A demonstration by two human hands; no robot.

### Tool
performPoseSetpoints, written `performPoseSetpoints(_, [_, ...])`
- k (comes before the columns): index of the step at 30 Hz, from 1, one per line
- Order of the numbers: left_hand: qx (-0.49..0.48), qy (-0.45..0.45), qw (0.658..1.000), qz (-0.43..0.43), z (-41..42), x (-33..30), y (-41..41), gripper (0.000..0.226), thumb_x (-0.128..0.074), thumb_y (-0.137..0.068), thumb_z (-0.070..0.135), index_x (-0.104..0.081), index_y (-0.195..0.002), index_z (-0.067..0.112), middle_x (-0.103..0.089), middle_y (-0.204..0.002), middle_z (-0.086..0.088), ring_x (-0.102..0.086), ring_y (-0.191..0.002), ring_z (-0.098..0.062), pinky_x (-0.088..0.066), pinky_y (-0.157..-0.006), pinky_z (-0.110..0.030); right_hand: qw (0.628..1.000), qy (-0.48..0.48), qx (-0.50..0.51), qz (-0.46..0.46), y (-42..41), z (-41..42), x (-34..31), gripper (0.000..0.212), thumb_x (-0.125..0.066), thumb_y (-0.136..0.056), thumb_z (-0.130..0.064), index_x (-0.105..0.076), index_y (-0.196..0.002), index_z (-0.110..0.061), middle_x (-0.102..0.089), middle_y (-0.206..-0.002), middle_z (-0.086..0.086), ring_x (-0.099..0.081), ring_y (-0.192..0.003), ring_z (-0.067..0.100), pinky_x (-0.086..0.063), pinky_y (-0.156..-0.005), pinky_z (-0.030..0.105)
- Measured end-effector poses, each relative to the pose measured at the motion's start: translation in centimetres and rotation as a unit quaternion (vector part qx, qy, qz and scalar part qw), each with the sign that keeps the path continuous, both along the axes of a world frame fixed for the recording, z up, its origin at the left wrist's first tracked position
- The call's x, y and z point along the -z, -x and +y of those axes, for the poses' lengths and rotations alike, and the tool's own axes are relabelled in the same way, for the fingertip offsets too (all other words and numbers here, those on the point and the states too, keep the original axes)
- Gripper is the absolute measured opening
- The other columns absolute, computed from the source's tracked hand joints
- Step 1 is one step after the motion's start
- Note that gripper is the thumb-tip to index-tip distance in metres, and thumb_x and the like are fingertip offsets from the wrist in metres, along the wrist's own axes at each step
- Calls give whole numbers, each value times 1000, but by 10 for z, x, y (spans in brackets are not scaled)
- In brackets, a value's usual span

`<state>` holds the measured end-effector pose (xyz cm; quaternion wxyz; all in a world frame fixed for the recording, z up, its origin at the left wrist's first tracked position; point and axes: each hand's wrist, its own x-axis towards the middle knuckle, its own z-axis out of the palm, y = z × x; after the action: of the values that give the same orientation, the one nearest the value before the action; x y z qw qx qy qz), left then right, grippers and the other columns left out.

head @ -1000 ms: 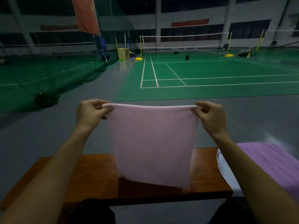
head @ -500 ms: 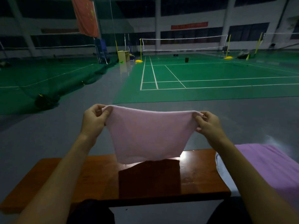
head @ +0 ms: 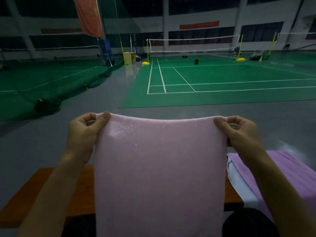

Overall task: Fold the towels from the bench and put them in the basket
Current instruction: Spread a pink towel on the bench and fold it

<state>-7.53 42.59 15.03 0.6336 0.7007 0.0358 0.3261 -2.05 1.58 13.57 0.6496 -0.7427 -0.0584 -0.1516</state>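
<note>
We're mid-fold: left hand (head: 83,134) and right hand (head: 239,134) each have a pinch grip on a top corner of the pink towel (head: 159,177), hanging over the surface (head: 51,194). Next we'd bring the corners together; no basket visible.

Half a second earlier the pink towel (head: 159,171) is bunched short, its lower edge lifted clear above the bench (head: 51,194); now it hangs full length again, running off the bottom of the view and covering the middle of the bench. The left hand (head: 83,132) and right hand (head: 239,134), each pinching a top corner, sit closer to the camera.
</note>
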Motion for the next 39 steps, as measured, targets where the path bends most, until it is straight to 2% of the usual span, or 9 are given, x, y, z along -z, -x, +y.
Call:
performPoseSetpoints(6, [-54, -135, 986, 87, 17, 75, -34, 34, -81, -89, 37, -69, -76, 8, -71, -73, -10, -61, -62, -20, -50, -50, -32, 992, 108, 41, 49, -49, 13, 69, 26, -79, -92, -34, -66, -93, -11, -70, -95, 6, -71, -88, 27, -63, -62, 49])
performPoseSetpoints(11, [-68, -97, 973, 198, 28, 148, -81, 30, -83, -90, 30, -68, -74, 10, -69, -72, -11, -63, -61, -28, -59, -49, -44, 942, 307, 92, 95, -99, 26, 139, 31, -71, -92, -58, -60, -87, -30, -70, -93, -4, -70, -81, 20, -61, -74, 46])
performPoseSetpoints(17, [-100, 1, 965, 243, 24, 210, -137, 25, -78, -94, 29, -66, -78, 14, -65, -83, -13, -68, -81, -38, -64, -59, -56, 967, 171, 64, 177, -145, 61, 185, 23, -76, -96, -23, -60, -90, -8, -61, -96, 12, -64, -78, 26, -58, -40, 36])
performPoseSetpoints(21, [-125, -39, 959, 253, 31, 251, -165, 30, -75, -90, 43, -64, -78, 17, -68, -78, -7, -70, -80, -36, -63, -64, -57, 964, 174, 81, 182, -168, 73, 219, 24, -75, -96, -27, -59, -82, -16, -63, -85, 5, -68, -78, 30, -63, -61, 55])
performPoseSetpoints(25, [-130, -55, 956, 256, 23, 268, -173, 28, -71, -98, 34, -62, -82, 13, -69, -78, -8, -70, -81, -37, -62, -70, -57, 960, 203, 92, 167, -179, 77, 237, 20, -71, -98, -29, -62, -88, -15, -66, -83, -1, -67, -81, 28, -61, -76, 56])
performPoseSetpoints(30, [-85, -36, 965, 245, 13, 274, -171, 8, -69, -99, 16, -68, -105, 11, -72, -101, -7, -71, -100, -33, -59, -85, -43, 965, 202, 87, 146, -183, 75, 244, 21, -66, -101, -20, -71, -119, -8, -75, -114, 11, -69, -101, 26, -59, -93, 49])
performPoseSetpoints(32, [-60, -51, 971, 226, 7, 270, -159, 27, -70, -98, 10, -64, -124, 11, -67, -120, -2, -64, -114, -23, -51, -95, -34, 966, 204, 76, 139, -171, 73, 241, 33, -65, -102, -17, -64, -135, -9, -70, -129, 9, -67, -116, 25, -55, -99, 40])
performPoseSetpoints(36, [-25, -215, 954, 205, -5, 275, -111, 32, -66, -96, 23, -65, -128, 21, -67, -128, 2, -64, -118, -20, -54, -104, -42, 958, 266, 45, 96, -126, 83, 232, 45, -63, -101, -9, -55, -145, -10, -60, -146, 8, -57, -133, 27, -45, -111, 39])
performPoseSetpoints(39, [6, -372, 900, 228, -28, 286, -68, 38, -58, -100, 38, -62, -136, 27, -55, -151, 0, -47, -145, -25, -35, -121, -39, 945, 318, -48, 60, -76, 106, 233, 45, -60, -102, -12, -53, -146, -15, -56, -149, 6, -52, -138, 24, -35, -118, 32])
